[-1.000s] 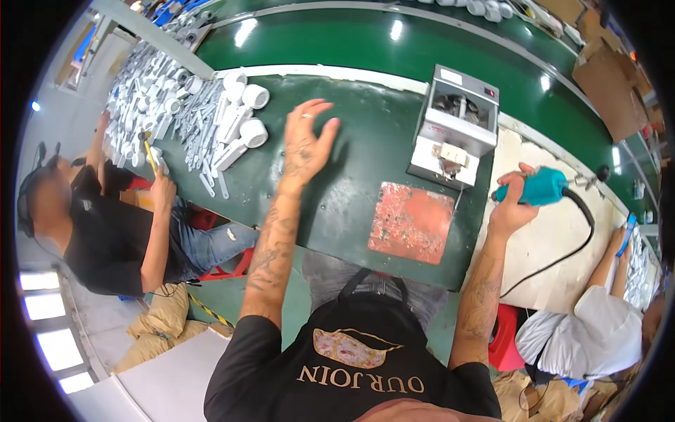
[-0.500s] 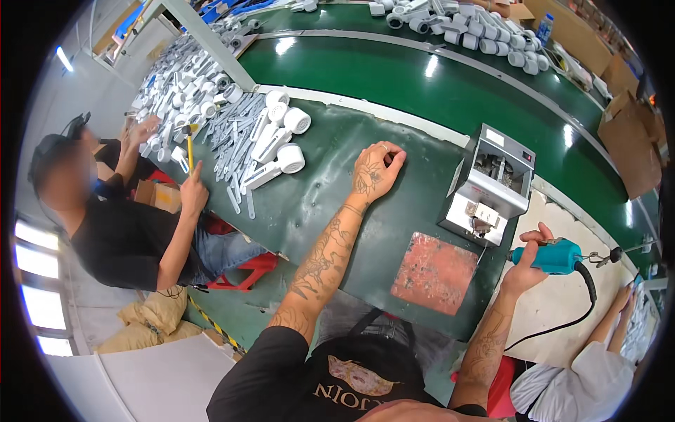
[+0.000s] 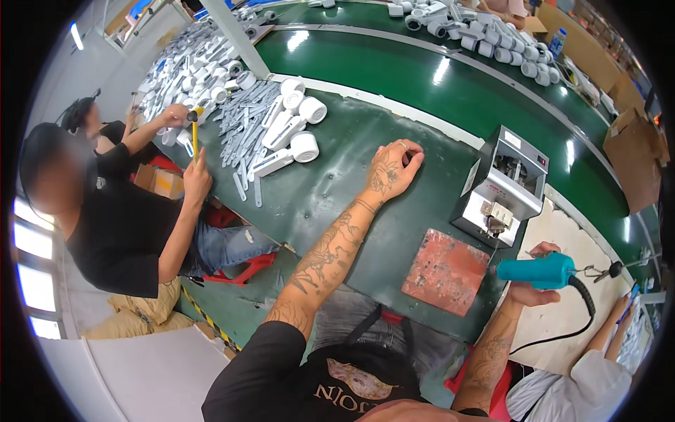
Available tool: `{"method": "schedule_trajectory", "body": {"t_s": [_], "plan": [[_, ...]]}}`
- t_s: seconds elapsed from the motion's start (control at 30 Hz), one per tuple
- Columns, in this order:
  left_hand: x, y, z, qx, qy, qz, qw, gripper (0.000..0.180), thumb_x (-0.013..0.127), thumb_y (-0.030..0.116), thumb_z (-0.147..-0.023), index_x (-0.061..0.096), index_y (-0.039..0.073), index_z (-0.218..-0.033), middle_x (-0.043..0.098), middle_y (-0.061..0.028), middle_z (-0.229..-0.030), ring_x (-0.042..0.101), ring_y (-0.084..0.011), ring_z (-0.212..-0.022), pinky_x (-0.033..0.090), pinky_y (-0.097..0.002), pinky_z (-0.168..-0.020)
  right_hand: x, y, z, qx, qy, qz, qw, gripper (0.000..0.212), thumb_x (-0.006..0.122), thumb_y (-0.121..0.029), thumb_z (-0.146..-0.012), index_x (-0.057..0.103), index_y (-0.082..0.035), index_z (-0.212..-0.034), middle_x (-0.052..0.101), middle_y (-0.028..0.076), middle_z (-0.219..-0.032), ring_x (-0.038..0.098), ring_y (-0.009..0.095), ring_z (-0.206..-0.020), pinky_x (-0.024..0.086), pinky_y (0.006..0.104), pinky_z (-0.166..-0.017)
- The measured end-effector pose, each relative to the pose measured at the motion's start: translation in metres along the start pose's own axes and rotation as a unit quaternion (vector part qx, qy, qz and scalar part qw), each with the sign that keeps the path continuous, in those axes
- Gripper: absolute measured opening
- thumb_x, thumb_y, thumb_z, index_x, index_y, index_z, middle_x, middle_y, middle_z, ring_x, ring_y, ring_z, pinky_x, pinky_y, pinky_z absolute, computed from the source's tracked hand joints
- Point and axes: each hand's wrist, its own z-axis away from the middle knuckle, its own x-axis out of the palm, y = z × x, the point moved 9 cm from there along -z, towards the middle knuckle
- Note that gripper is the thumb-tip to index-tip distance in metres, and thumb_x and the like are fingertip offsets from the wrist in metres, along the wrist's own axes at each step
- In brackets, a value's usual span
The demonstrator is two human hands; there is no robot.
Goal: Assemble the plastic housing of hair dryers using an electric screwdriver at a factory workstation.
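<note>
My left hand [image 3: 392, 170] rests on the dark green tabletop with its fingers curled. Something dark shows between thumb and fingers, too hidden to name. In my right hand [image 3: 529, 294] is a teal electric screwdriver [image 3: 536, 271], lying level with its tip toward the left. Fingers show behind the tool and the thumb side below it. A black cord curls down from its rear end, which hangs from a metal hook. Under the tip's left side lies a worn red square pad [image 3: 446, 272]. Beyond the pad stands a grey screw feeder [image 3: 508, 184] with an open top.
White shower-head-like parts [image 3: 304, 146] and flat grey strips [image 3: 246, 119] are heaped at the left. There a co-worker grips a yellow-handled hammer [image 3: 196, 137]. A green conveyor belt [image 3: 380, 67] runs behind the table. Cardboard [image 3: 562, 295] covers the surface at right, near another person's arms.
The screwdriver has swung leftward and levelled, its tip now nearer the red pad, and my right hand has turned beneath it. My left hand stays on the tabletop. The whole view has shifted slightly.
</note>
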Motion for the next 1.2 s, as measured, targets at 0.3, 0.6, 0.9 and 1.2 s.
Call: {"method": "schedule_trajectory", "body": {"t_s": [0.3, 0.6, 0.9, 1.2], "plan": [[0.001, 0.003, 0.001, -0.025, -0.009, -0.014, 1.0, 0.023, 0.064, 0.029, -0.094, 0.063, 0.007, -0.085, 0.065, -0.0079, -0.07, 0.064, -0.0257, -0.067, 0.051, -0.0402, -0.067, -0.063, 0.072, -0.003, 0.218, 0.189, 0.078, 0.954, 0.05, 0.059, -0.036, -0.103, 0.04, -0.014, -0.062, 0.033, -0.005, -0.055, 0.028, 0.006, -0.051, 0.021, 0.0267, -0.05], [-0.006, 0.004, 0.003, -0.023, 0.009, -0.002, 1.0, 0.028, 0.065, 0.031, -0.094, 0.06, 0.007, -0.081, 0.063, -0.0062, -0.068, 0.064, -0.0251, -0.067, 0.051, -0.0386, -0.065, -0.049, 0.086, 0.002, 0.223, 0.143, 0.226, 0.937, 0.049, 0.062, -0.03, -0.103, 0.036, -0.018, -0.062, 0.03, -0.009, -0.054, 0.022, 0.004, -0.048, 0.016, 0.0272, -0.046], [-0.002, 0.004, 0.003, -0.042, -0.008, 0.001, 0.999, 0.031, 0.066, 0.034, -0.094, 0.06, 0.008, -0.08, 0.061, -0.0057, -0.067, 0.063, -0.0237, -0.065, 0.049, -0.0381, -0.064, -0.04, 0.08, 0.002, 0.243, 0.163, 0.165, 0.942, 0.045, 0.067, -0.026, -0.099, 0.037, -0.02, -0.066, 0.029, -0.01, -0.061, 0.025, 0.002, -0.053, 0.019, 0.025, -0.05], [-0.002, 0.006, 0.004, -0.041, -0.024, -0.032, 0.998, 0.033, 0.066, 0.036, -0.094, 0.062, 0.007, -0.079, 0.06, -0.0065, -0.062, 0.062, -0.0256, -0.062, 0.049, -0.0389, -0.063, -0.053, 0.093, 0.008, 0.256, 0.162, 0.175, 0.937, 0.04, 0.066, -0.032, -0.101, 0.044, -0.017, -0.07, 0.036, -0.009, -0.06, 0.031, 0.003, -0.053, 0.023, 0.0225, -0.05]]}}
